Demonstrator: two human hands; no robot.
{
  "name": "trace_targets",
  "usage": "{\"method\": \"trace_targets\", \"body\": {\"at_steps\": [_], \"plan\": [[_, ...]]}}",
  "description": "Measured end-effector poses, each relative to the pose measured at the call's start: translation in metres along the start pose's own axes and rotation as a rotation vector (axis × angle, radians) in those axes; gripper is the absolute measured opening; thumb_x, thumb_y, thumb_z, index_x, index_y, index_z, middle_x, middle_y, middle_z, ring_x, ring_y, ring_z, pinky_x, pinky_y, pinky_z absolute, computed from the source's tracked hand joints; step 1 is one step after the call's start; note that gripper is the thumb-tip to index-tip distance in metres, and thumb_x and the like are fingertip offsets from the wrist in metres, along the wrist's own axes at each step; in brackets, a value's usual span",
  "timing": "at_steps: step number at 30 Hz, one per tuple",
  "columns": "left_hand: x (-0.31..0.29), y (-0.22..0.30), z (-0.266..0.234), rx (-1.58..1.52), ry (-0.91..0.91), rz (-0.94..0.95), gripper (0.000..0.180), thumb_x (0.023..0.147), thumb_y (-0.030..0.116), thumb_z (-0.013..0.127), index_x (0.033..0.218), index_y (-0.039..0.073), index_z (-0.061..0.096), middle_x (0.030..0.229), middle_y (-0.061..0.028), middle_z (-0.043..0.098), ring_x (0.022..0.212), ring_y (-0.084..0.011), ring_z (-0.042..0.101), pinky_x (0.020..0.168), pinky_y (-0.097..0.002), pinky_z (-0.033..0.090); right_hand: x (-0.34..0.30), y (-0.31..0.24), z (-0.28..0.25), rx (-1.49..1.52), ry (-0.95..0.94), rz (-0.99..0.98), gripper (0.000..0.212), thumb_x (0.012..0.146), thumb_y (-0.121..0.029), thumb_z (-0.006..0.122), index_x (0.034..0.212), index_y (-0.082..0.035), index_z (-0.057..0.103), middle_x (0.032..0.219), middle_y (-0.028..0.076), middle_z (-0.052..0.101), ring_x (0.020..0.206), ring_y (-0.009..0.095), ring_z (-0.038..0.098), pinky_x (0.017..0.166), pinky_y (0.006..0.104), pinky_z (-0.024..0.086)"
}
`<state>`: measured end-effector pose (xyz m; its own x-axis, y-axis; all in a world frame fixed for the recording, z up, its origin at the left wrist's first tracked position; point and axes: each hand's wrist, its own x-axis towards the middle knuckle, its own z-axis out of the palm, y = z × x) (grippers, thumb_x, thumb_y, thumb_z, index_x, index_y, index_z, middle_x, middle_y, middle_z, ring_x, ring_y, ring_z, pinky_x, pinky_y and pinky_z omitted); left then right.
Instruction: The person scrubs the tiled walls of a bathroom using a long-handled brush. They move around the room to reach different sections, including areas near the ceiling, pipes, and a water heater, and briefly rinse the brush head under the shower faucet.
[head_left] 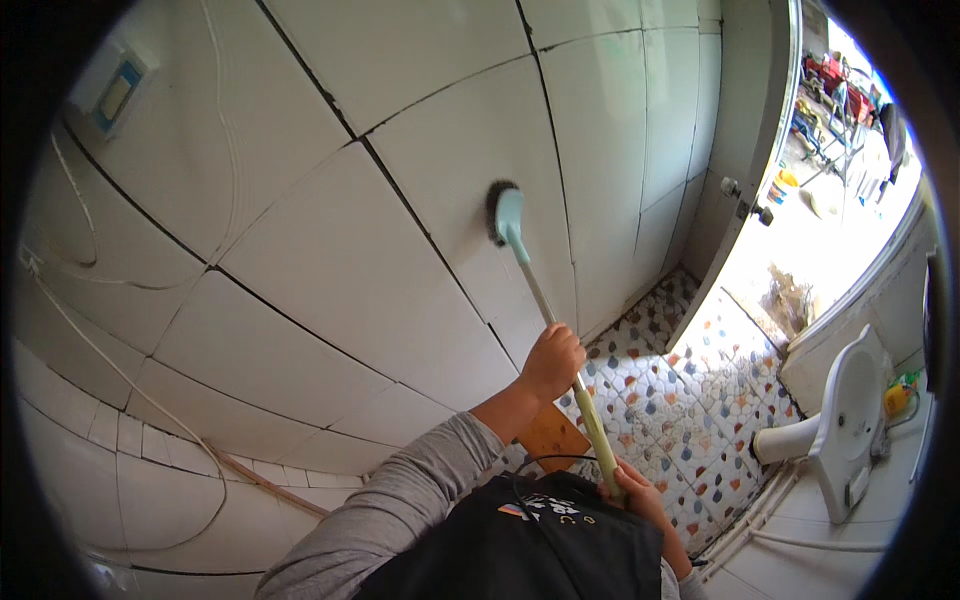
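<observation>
A long-handled scrub brush (510, 217) has a pale blue head with dark bristles, and the bristles rest against the white tiled wall (450, 130). Its pole slopes down toward my body and ends in a pale green grip (593, 425). Partway up the pole, my left hand (553, 362) is closed around it. Lower down, my right hand (640, 493) is wrapped around the bottom of the green grip, close to my dark apron (520, 550).
A white washbasin (850, 420) stands at the right, with pipes (760, 510) along the wall below. An open door (735, 190) leads to a bright, cluttered area. A wooden board (552, 437) lies on the pebble-patterned floor (690, 420). White cable (130, 385) hangs at left near a wall switch (118, 92).
</observation>
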<state>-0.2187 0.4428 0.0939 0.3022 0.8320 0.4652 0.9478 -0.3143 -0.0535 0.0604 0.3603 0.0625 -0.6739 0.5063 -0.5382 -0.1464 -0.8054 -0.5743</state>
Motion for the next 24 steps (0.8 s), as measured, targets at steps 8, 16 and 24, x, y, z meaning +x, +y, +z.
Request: {"method": "trace_targets", "body": {"at_steps": [8,16,24], "plan": [[-0.052,0.010,0.050,-0.040,-0.317,-0.021,0.013,0.073,0.019,0.062,0.061,0.014,0.062,0.068,-0.0050,0.060,0.080,-0.0240,0.057,0.088,-0.0388,0.041,-0.012,0.005,-0.020,0.133,-0.161,0.200,0.043,0.098,-0.036,0.043,0.127,-0.005,0.041,0.079,0.006,0.053,0.048,0.005,0.039,0.041,0.0155,0.033],[0.019,0.006,-0.108,-0.056,0.163,-0.012,0.019,0.075,0.015,0.066,0.063,0.010,0.052,0.067,-0.0050,0.052,0.076,-0.0235,0.053,0.082,-0.0389,0.040,-0.048,-0.043,0.033,-0.038,-0.375,0.022,0.044,0.099,-0.042,0.037,0.122,-0.005,0.041,0.072,0.008,0.050,0.042,0.005,0.035,0.034,0.0149,0.028],[-0.008,-0.016,-0.085,-0.027,0.181,-0.067,0.015,0.072,0.012,0.061,0.064,0.011,0.049,0.068,-0.0049,0.049,0.077,-0.0240,0.052,0.084,-0.0398,0.039,-0.022,-0.032,0.046,-0.088,-0.110,0.014,0.047,0.095,-0.028,0.052,0.136,-0.008,0.045,0.082,0.006,0.056,0.061,0.010,0.049,0.047,0.0212,0.038]]}}
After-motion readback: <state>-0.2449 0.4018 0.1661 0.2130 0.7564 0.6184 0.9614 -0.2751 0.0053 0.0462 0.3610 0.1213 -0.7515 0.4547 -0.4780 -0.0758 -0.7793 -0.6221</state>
